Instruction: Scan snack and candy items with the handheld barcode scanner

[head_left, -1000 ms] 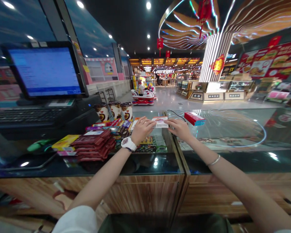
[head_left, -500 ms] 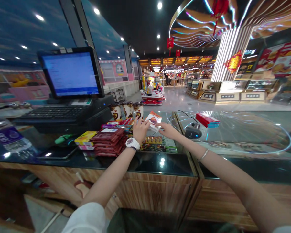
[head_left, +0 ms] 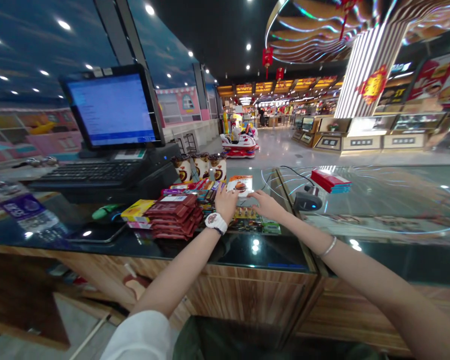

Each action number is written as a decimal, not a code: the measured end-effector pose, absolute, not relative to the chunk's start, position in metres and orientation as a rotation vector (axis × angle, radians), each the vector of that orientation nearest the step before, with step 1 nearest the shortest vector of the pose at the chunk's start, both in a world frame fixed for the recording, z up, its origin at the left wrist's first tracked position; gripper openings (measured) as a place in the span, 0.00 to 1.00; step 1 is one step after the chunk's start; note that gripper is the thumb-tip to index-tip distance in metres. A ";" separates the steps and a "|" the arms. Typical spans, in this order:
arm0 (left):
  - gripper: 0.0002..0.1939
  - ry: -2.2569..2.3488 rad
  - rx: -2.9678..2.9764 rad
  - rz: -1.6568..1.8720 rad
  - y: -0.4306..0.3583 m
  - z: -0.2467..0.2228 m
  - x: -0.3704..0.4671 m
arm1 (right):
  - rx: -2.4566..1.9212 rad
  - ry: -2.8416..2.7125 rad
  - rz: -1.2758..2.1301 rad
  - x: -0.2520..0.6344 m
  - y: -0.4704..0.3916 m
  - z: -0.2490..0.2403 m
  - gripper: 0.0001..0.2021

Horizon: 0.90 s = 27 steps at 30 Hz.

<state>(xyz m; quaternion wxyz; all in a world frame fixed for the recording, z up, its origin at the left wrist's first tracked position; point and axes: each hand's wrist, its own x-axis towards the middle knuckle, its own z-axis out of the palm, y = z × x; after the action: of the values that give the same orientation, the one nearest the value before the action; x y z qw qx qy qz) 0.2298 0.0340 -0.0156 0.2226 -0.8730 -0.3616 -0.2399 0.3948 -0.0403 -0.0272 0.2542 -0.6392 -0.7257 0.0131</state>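
A small white-and-orange box (head_left: 240,185) with a food picture on it lies face up on the glass counter. My left hand (head_left: 226,202), wearing a white watch, holds its left and near side. The fingers of my right hand (head_left: 268,206) are bent against its near right corner. Just left of my left hand is a stack of dark red packets (head_left: 174,215), with colourful thin packs (head_left: 195,187) behind it. Three patterned cups (head_left: 201,167) with dark lids stand beyond them. Below my hands, small goods show under the glass, partly hidden.
A monitor (head_left: 110,110) and a keyboard (head_left: 86,172) stand at the left. Nearby are a yellow box (head_left: 138,212), a phone (head_left: 97,232) and a water bottle (head_left: 26,207). On the right are a black scanner-like device (head_left: 307,200) with a cable and red-and-blue boxes (head_left: 330,181).
The small box has gone from tilted and slanting to lying straighter and flatter. Both hands have shifted slightly with it. The camera view has turned a little left.
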 end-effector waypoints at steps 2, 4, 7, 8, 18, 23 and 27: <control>0.13 -1.030 -2.424 -0.679 0.029 -0.017 0.229 | -1.735 -1.977 0.048 0.391 -0.042 -0.027 0.23; 0.16 -1.041 -2.452 -0.690 0.022 -0.021 0.228 | -1.743 -1.981 0.056 0.389 -0.042 -0.027 0.24; 0.25 -1.014 -2.525 -0.664 0.015 -0.028 0.229 | -1.740 -1.998 0.063 0.391 -0.041 -0.027 0.26; 0.27 -1.004 -2.543 -0.651 0.014 -0.031 0.230 | -1.735 -2.005 0.064 0.392 -0.040 -0.028 0.27; 0.32 -1.118 -2.555 -0.596 0.023 -0.042 0.240 | -1.663 -2.046 0.088 0.399 -0.022 -0.043 0.32; 0.29 -1.117 -2.534 -0.673 0.029 -0.045 0.239 | -1.668 -2.054 0.124 0.402 -0.011 -0.046 0.35; 0.29 -1.139 -2.531 -0.676 0.034 -0.045 0.236 | -1.712 -2.063 0.161 0.401 -0.006 -0.046 0.35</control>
<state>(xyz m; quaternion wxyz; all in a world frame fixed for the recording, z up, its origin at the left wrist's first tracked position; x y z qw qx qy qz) 0.2361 0.0336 -0.0451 0.1422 -0.8770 -0.3947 -0.2342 0.4013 -0.0061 -0.0464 0.2258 -0.6210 -0.7483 0.0582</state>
